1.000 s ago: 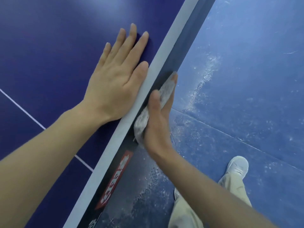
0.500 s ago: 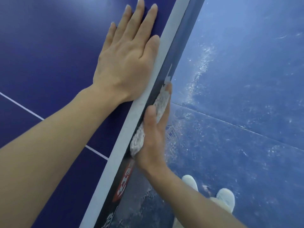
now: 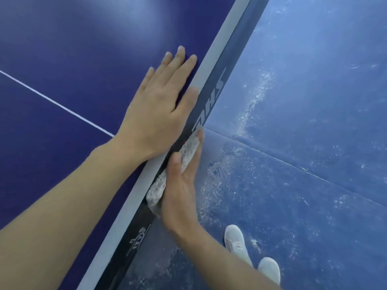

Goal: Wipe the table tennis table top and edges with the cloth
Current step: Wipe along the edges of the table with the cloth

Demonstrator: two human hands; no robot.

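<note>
The dark blue table top (image 3: 73, 49) fills the left, bordered by a white stripe (image 3: 219, 45). Below the stripe runs the dark side edge (image 3: 227, 65) with pale lettering. My left hand (image 3: 155, 118) lies flat on the top, fingers straight, thumb along the white stripe. My right hand (image 3: 180, 195) presses a pale, textured cloth (image 3: 189, 150) flat against the side edge. Its fingers are straight behind the cloth and its thumb lies along the cloth's upper side. Part of the cloth is hidden under the palm.
A thin white line (image 3: 52, 101) crosses the table top toward my left wrist. To the right lies a blue floor (image 3: 314, 101) with whitish scuffs and a seam. My two white shoes (image 3: 236, 241) (image 3: 270, 268) stand close to the table's edge.
My right hand has slid the cloth forward along the side edge, past the red logo toward the pale lettering. My left hand has moved along the top beside it.
</note>
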